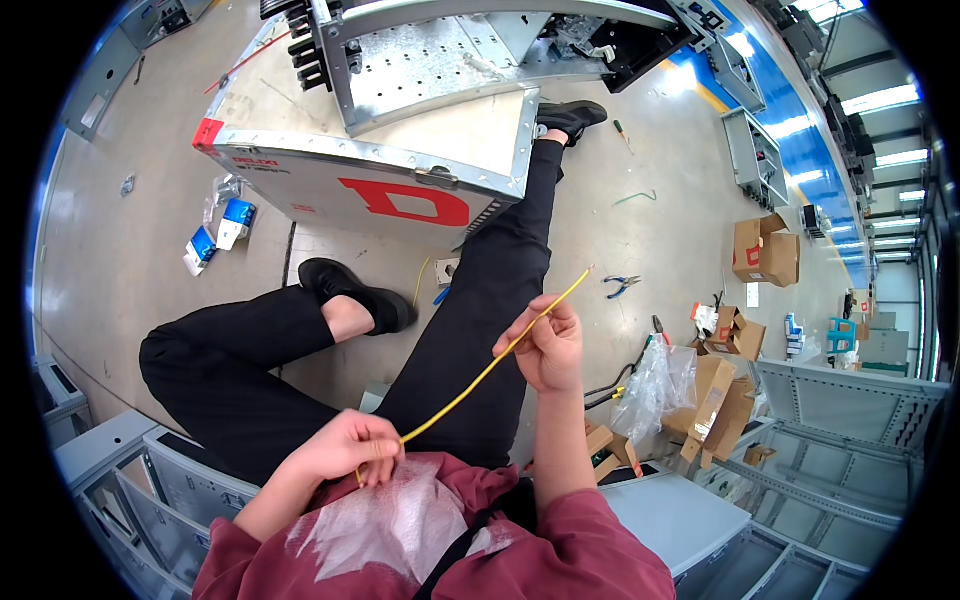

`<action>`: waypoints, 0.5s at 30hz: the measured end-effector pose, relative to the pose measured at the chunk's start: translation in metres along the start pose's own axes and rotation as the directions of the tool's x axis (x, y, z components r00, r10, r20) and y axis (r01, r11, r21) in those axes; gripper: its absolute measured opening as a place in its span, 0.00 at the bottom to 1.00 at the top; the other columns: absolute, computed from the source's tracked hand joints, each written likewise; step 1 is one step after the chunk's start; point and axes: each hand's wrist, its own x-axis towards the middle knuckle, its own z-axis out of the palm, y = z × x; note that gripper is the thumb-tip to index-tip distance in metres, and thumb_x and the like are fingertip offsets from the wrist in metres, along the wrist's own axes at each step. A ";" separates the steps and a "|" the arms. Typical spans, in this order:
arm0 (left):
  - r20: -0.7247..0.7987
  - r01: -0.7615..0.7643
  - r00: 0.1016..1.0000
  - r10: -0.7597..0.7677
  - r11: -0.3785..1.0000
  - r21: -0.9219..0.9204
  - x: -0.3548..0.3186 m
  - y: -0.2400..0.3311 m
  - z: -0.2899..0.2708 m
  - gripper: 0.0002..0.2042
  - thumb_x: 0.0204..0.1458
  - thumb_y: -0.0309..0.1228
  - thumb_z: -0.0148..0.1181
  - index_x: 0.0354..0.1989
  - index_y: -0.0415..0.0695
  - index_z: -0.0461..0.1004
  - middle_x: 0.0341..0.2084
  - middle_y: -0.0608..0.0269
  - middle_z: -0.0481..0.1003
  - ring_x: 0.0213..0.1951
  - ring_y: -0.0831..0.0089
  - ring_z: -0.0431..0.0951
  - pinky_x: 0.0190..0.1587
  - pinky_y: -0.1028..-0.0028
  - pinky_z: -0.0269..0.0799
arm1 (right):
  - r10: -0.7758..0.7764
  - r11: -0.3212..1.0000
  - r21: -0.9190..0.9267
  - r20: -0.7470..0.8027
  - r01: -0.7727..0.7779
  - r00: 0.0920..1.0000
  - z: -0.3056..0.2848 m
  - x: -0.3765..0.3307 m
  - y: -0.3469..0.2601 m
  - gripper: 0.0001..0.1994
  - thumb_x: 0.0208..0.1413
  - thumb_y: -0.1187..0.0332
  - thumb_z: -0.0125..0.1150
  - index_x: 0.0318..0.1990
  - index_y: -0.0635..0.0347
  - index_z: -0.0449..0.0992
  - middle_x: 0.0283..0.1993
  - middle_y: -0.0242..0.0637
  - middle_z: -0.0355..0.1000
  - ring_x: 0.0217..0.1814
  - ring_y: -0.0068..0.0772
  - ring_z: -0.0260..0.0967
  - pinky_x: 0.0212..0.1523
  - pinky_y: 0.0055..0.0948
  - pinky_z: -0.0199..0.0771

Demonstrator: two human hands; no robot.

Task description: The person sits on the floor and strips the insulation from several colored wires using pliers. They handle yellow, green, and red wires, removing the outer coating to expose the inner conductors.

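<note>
A yellow wire (470, 388) runs slantwise across my lap, held between both hands. Near its lower end, my left hand (362, 445) pinches it between thumb and fingers, with a short tail coming out below. My right hand (545, 343) grips it closer to the upper end. Beyond those fingers the wire sticks up freely, and its tip looks stripped. Beneath it are my legs in black trousers (480, 300), one bent and one stretched out alongside a large white box.
Ahead, the white box (330, 190) bears a metal frame (430, 85) with black parts. Blue-handled pliers (622, 286) and a green wire (634, 197) lie on the floor to the right. Cardboard boxes (766, 252) and clear plastic (655, 395) are farther right; small blue-white boxes (236, 222) lie left.
</note>
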 end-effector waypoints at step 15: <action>-0.501 -0.163 0.708 0.497 0.806 0.569 0.026 -0.004 0.025 0.06 0.58 0.23 0.63 0.34 0.31 0.82 0.17 0.57 0.80 0.19 0.77 0.80 0.23 0.77 0.70 | 0.183 0.972 -0.079 -0.335 -0.222 0.924 0.013 -0.014 0.064 0.13 0.69 0.75 0.55 0.58 0.60 0.66 0.44 0.52 0.79 0.42 0.55 0.83 0.42 0.46 0.88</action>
